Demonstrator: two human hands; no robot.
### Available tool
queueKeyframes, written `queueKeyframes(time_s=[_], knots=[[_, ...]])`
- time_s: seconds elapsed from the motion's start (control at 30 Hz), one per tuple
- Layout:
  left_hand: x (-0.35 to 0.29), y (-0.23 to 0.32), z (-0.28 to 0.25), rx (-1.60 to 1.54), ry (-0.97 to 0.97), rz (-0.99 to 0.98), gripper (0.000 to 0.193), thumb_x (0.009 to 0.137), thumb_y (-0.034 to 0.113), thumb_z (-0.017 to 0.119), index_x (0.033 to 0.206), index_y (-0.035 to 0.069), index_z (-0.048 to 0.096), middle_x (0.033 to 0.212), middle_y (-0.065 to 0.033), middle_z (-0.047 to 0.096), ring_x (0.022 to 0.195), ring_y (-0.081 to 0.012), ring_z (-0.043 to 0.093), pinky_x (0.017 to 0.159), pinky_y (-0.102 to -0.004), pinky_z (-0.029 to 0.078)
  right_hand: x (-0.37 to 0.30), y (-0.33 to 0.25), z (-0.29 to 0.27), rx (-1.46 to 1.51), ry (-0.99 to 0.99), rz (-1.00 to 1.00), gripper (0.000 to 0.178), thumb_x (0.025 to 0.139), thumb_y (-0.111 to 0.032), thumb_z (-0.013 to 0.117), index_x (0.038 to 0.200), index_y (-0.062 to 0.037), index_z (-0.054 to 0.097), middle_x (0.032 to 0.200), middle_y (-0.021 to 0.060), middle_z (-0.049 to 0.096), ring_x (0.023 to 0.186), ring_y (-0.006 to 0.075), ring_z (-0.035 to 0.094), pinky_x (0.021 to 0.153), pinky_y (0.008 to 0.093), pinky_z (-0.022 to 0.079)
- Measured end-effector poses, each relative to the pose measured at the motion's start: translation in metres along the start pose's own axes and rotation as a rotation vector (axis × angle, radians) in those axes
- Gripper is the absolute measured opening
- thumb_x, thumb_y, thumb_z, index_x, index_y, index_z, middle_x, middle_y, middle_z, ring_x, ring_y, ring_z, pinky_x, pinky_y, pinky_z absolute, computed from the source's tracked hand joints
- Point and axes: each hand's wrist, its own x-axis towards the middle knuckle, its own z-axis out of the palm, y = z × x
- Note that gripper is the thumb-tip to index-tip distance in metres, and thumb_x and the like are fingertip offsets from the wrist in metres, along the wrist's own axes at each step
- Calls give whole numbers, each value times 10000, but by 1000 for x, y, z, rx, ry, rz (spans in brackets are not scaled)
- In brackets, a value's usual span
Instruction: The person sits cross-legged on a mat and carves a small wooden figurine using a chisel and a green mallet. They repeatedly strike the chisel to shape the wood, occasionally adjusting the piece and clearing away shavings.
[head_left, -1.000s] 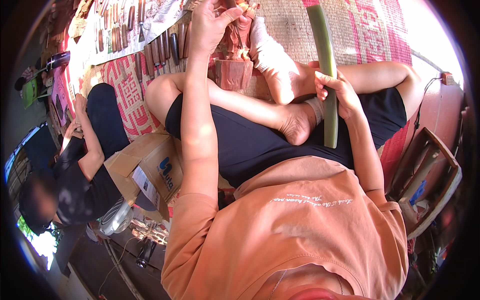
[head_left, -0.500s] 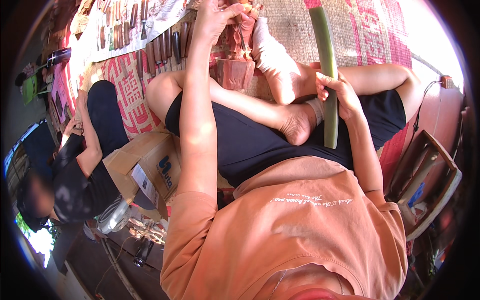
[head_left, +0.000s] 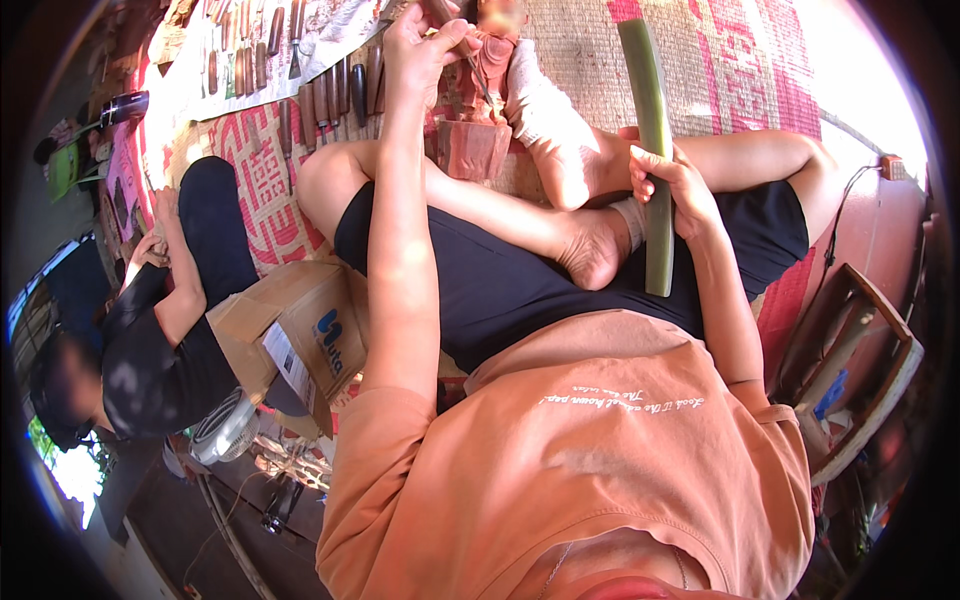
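My left hand [head_left: 425, 55] is closed on a carving chisel [head_left: 441, 12] at the top of the view, its thin blade slanting down to the reddish wooden carving. This carved figure [head_left: 488, 62] stands upright on a blocky base [head_left: 474, 150] in front of my crossed legs, its upper end blurred. A socked foot [head_left: 535, 95] lies against its right side. In my right hand [head_left: 678, 188] is a long, smooth green stick [head_left: 655, 115], gripped below its middle and held upright over my lap, apart from the chisel.
Several wooden-handled chisels [head_left: 318, 103] lie on the patterned mat [head_left: 265, 190] and a white sheet [head_left: 190, 92] at far left. An open cardboard box [head_left: 290, 320] sits by my left knee. Beyond it, another person [head_left: 150, 350] sits. A wooden frame [head_left: 880, 370] stands at right.
My left hand has shifted slightly left and tilted, so the chisel's handle and blade show more clearly against the carving. The right hand and green stick have barely moved.
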Motion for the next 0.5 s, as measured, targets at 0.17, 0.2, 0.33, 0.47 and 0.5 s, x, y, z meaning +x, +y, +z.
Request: queueKeyframes(time_s=[0.17,0.2,0.33,0.47,0.5], knots=[[-2,-11,-11,-39,115,-5,296,829,47,705,1065,-12,536,864,-126,654,706,-238,686,652,-344,595,0,0,-1,-2,-12,-9,329,890,-112,627,1174,-4,502,702,2,496,564,67,466,522,197,402],[-3,-10,-11,-42,117,-5,297,829,48,706,1065,-12,536,866,-127,653,704,-239,686,652,-344,596,0,0,0,-1,-10,-9,328,890,-111,626,1174,-4,502,701,2,496,563,67,466,522,199,402],[-12,4,1,-62,117,-1,270,832,26,694,1046,-16,534,864,-132,648,697,-248,685,653,-351,597,1,2,-2,8,-18,-9,327,890,-111,625,1172,-3,499,696,3,496,559,73,469,518,209,403],[-27,4,3,-108,230,42,212,849,-18,653,1012,-21,519,847,-140,638,692,-255,683,609,-297,589,1,1,0,4,-12,-16,326,892,-113,626,1171,-3,500,693,7,496,555,76,470,516,213,404],[-32,5,4,-115,249,59,212,850,-21,650,1016,-18,518,850,-140,639,691,-255,682,605,-295,587,0,0,0,5,-12,-14,324,892,-114,626,1171,-4,501,693,7,496,555,76,471,516,214,404]])
